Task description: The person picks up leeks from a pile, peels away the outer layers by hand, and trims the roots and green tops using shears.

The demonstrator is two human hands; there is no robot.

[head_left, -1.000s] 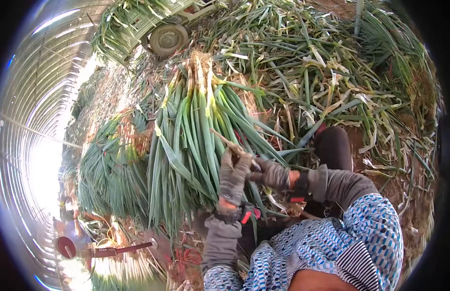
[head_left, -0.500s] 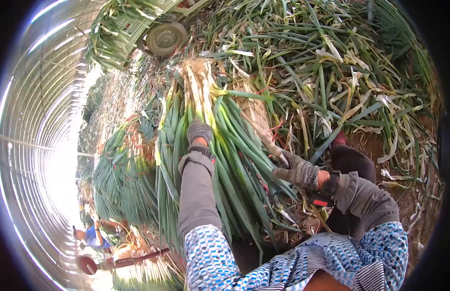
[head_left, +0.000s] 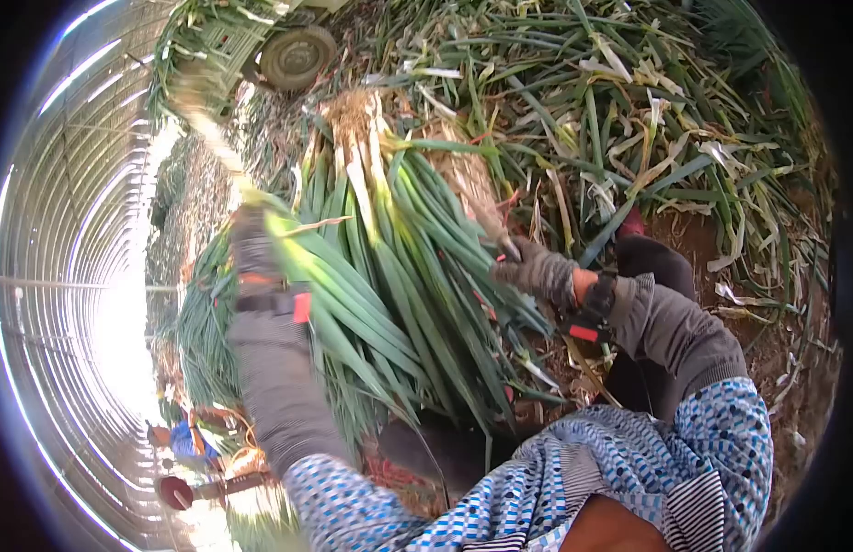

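Arched tunnel greenhouse [head_left: 72, 285], curved ribbed roof, soil floor, leaf litter [head_left: 629, 120]

Left gloved hand [head_left: 253, 241], blurred, is gripping a bunch of green onions [head_left: 339, 290], pale ends pointing up-left, leaves trailing beside a larger onion pile [head_left: 422, 248]. Right gloved hand [head_left: 538, 274] is holding a slim tool [head_left: 510, 248], type unclear, by the pile's right edge. Loose leaves [head_left: 619, 138] are littering the ground; a wheeled vehicle [head_left: 298, 58] is standing beyond, greens lying on it.
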